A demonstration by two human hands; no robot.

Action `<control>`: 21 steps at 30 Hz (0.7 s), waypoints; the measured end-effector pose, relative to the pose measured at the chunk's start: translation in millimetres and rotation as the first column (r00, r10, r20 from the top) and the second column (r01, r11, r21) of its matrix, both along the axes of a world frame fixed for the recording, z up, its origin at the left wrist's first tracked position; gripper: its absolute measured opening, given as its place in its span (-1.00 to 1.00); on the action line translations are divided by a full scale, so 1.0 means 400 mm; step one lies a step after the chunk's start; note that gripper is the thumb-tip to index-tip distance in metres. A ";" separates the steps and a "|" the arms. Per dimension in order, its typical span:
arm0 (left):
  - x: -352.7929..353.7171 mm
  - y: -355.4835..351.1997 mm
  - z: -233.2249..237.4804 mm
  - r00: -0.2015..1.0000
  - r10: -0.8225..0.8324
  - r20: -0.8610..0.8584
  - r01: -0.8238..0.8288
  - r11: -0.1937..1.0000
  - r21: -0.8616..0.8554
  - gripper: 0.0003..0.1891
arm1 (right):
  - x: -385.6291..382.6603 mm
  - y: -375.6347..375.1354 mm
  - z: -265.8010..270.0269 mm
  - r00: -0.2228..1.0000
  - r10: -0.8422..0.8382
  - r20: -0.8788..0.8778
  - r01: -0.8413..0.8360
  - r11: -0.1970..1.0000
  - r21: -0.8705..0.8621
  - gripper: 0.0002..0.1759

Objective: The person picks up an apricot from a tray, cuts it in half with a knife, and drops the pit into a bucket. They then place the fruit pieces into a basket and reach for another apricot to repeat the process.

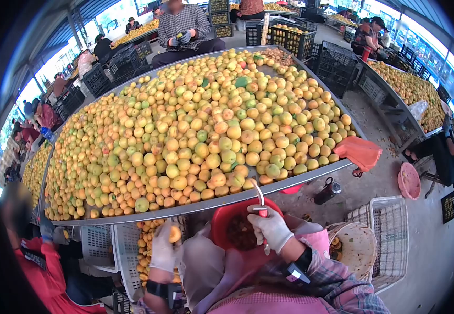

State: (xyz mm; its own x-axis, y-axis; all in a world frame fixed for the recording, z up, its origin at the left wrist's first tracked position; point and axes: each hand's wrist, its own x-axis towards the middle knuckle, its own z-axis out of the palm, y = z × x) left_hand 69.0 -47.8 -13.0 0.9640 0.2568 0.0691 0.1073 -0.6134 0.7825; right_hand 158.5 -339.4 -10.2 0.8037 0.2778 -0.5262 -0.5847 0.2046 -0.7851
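My left hand (162,251), in a white glove, is closed around a yellow-orange fruit (174,234) above a crate of fruit (144,246) at the table's near edge. In my right hand (271,227), also gloved in white, is a tool with a red handle and a curved metal end (259,199). This hand is above a red basin (219,230), whose dark contents are hard to make out. Many yellow, orange and greenish fruits (185,141) cover the large table (206,201) in front of me.
An orange bag (360,152) hangs over the table's right corner. A bucket (366,246) and a white crate (406,235) stand at my right, with a dark bottle (328,191) nearby. A co-worker in red (54,261) is close at left; another (185,23) sits across.
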 end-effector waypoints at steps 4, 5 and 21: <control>-0.067 0.181 -0.119 0.910 0.337 -0.242 -0.355 0.934 -0.035 -0.64 | 0.092 -0.037 0.000 0.993 -0.083 0.082 0.090 0.992 -0.093 -0.71; -0.089 0.203 -0.134 0.911 0.336 -0.238 -0.354 0.935 -0.033 -0.64 | 0.117 -0.044 0.006 0.991 -0.075 0.108 0.091 0.984 -0.152 -0.73; 0.093 0.053 -0.062 0.951 0.300 -0.079 -0.309 0.942 -0.134 -0.79 | 0.463 0.099 -0.057 0.926 0.243 0.288 0.113 0.551 -0.827 -0.65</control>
State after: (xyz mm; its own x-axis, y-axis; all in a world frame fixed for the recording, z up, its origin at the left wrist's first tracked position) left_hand 106.3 -26.6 -37.9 0.8393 0.5419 -0.0424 0.3182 -0.4266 0.8466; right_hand 343.5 -299.9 -33.0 0.9651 -0.0716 -0.2520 -0.2360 -0.6558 -0.7171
